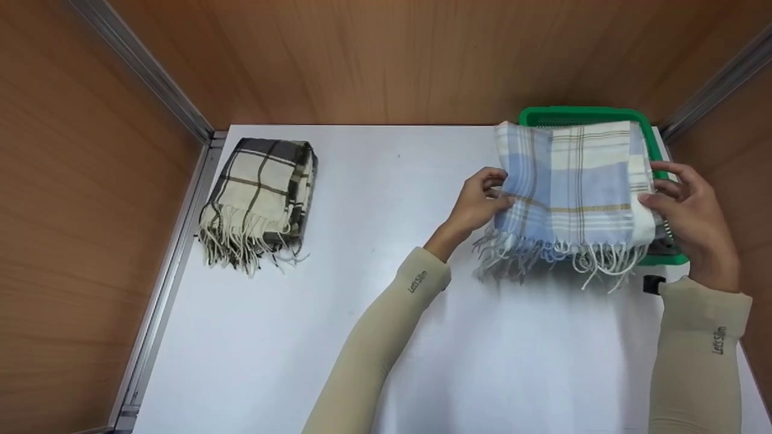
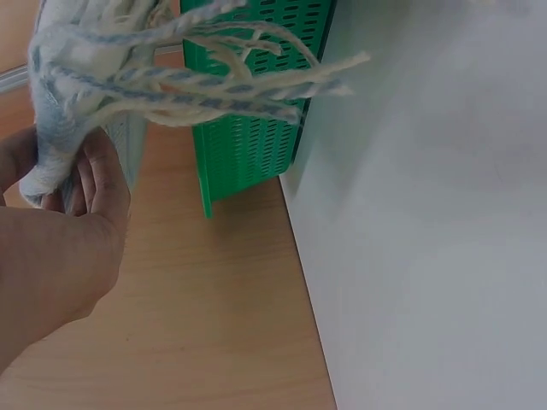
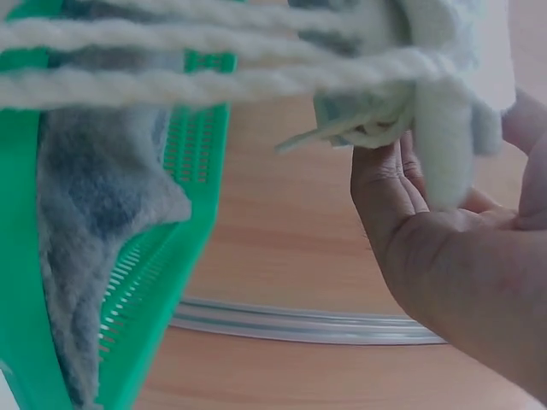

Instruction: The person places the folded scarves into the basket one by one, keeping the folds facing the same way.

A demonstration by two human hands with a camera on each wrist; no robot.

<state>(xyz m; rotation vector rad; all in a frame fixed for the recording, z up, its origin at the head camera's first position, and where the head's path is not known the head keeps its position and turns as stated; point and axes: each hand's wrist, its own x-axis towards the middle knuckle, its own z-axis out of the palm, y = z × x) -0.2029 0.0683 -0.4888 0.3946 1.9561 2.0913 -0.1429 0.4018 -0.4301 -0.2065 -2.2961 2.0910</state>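
A folded blue and white plaid scarf (image 1: 567,187) with fringe hangs between both hands, over the green basket (image 1: 579,112). The left hand (image 1: 476,202) pinches its left edge, and the right hand (image 1: 696,211) grips its right edge. In the left wrist view the left hand (image 2: 73,231) has thumb and fingers around the cloth (image 2: 64,111). The right wrist view has the right hand (image 3: 461,231) holding the folded layers (image 3: 440,111). Below them, a grey-blue fabric (image 3: 102,188) lies inside the basket (image 3: 201,171).
A folded black and cream plaid scarf (image 1: 253,193) lies at the left of the white table (image 1: 362,301), its fringe toward the front. Wooden panels (image 1: 374,60) with metal rails (image 1: 151,78) stand around the table. A small black object (image 1: 653,284) is beside the right sleeve.
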